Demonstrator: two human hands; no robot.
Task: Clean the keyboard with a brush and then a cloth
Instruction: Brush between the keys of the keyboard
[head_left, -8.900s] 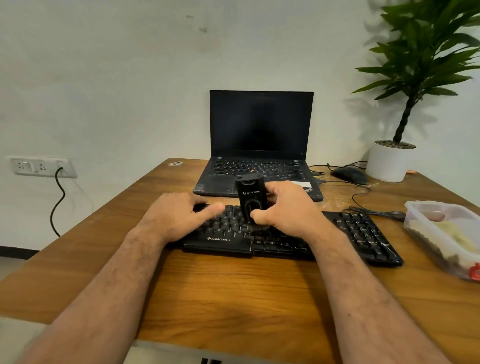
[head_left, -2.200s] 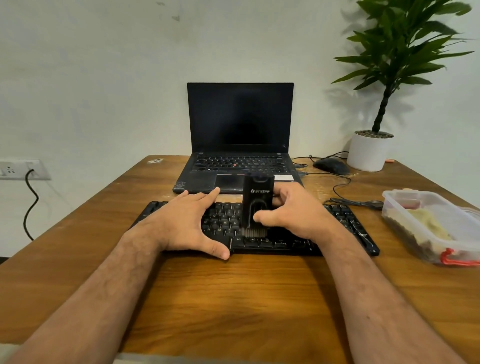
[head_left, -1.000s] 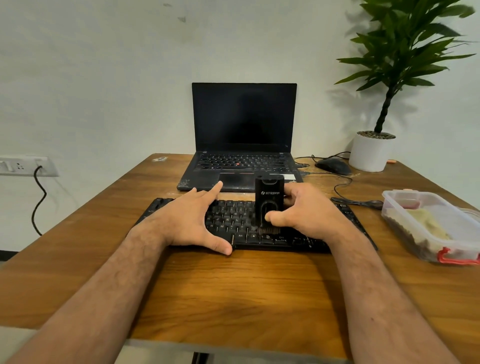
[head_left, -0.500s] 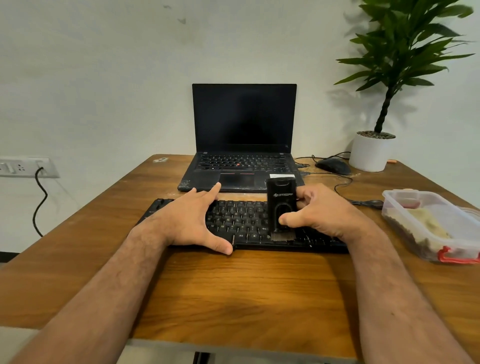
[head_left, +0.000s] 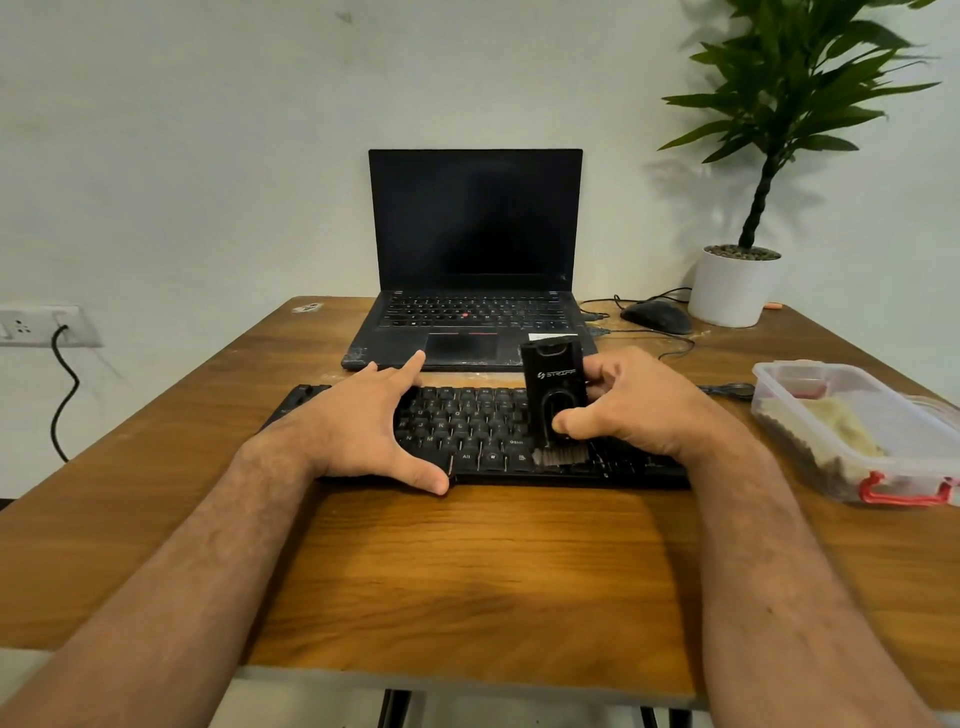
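Brushing stage, by the look of it, with the cloth stage not yet begun. Nearest, bare wooden desk (head_left: 467, 561), then the black keyboard (head_left: 483, 431) lying flat across it, near edge toward the camera. Left hand (head_left: 363, 426) resting on the keyboard's left half, fingers straight and spread, thumb hooked against the near edge, forefinger reaching past the far edge: steadying, holding nothing. Right hand (head_left: 639, 405) clamped on the black brush (head_left: 555, 400), thumb pressed on its front face, other fingers curled round behind and mostly hidden. Brush held upright, bristles down and splayed against the bottom key row just right of centre, directly under the thumb. Keys under the right hand and beyond it apparently yet to be swept; how clean the left half is cannot be told. Off to the right, well apart from both hands, a clear plastic box (head_left: 893, 467) with what seems a yellowish cloth (head_left: 841, 431) inside, untouched. Farther back, an open laptop (head_left: 475, 260), a mouse (head_left: 657, 316) and a potted plant (head_left: 737, 283).
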